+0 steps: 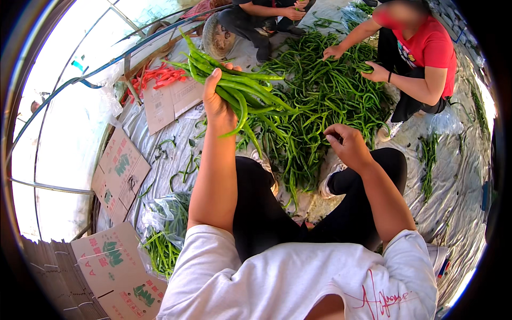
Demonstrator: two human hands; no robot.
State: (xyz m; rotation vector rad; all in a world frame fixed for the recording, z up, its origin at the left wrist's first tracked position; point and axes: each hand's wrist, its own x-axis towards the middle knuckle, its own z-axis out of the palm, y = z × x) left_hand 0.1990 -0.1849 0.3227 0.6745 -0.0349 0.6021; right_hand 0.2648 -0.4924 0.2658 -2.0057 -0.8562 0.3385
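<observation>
Raised at the upper left, my left hand is closed around a bunch of long green chili peppers, whose tips fan out to both sides. My right hand hovers over the near right edge of a large heap of green chili peppers on the ground. Its fingers are curled with the thumb and forefinger close together, and I cannot make out whether anything is between them. The heap spreads out beyond my feet and between my knees.
Across the heap, a person in a red shirt reaches into the peppers; another person sits at the far side. Flattened cardboard and a plastic bag of peppers lie left. Red strips lie by the metal frame. Loose peppers lie right.
</observation>
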